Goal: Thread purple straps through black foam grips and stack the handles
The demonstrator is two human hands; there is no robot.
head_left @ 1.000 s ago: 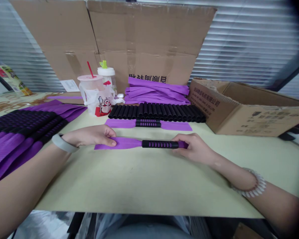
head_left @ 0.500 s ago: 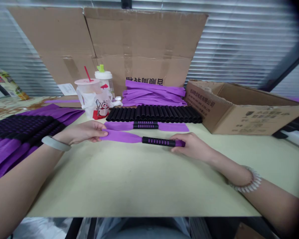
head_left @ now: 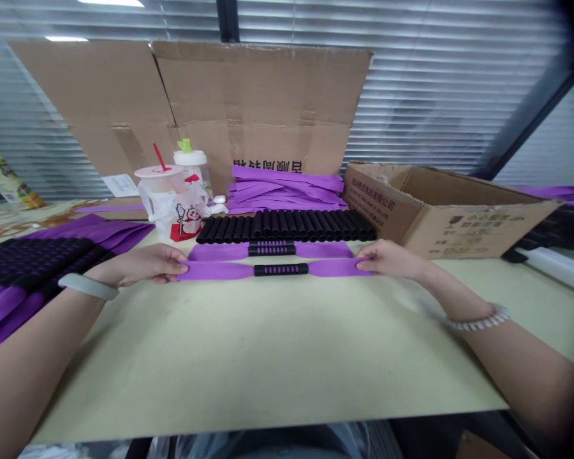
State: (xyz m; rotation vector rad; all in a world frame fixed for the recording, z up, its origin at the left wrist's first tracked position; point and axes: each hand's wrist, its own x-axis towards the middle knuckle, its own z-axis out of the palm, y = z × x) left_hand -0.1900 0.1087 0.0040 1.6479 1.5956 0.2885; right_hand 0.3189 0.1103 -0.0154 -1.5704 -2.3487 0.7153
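A flat purple strap (head_left: 335, 267) is stretched level between my hands, threaded through a slotted black sleeve (head_left: 280, 269) at its middle. My left hand (head_left: 155, 263) pinches the strap's left end, and my right hand (head_left: 387, 259) pinches the right end. Purple shows through the sleeve's slots. Just behind it lie strap-and-sleeve pieces (head_left: 220, 251) of the same kind. Farther back is a row of black sleeves (head_left: 287, 225), with a pile of loose purple straps (head_left: 287, 188) behind them.
Finished-looking straps with sleeves (head_left: 38, 255) are heaped at the left. A pink-lidded cup (head_left: 165, 210) and a white-capped bottle (head_left: 194, 169) stand behind my left hand. An open cardboard box (head_left: 459, 226) sits at the right; a cardboard panel (head_left: 263, 95) rises at the back.
My right hand has moved from beside the sleeve out to the strap's right end. The strap's right part now extends from the sleeve, which sits midway and level. The camera view has shifted slightly.
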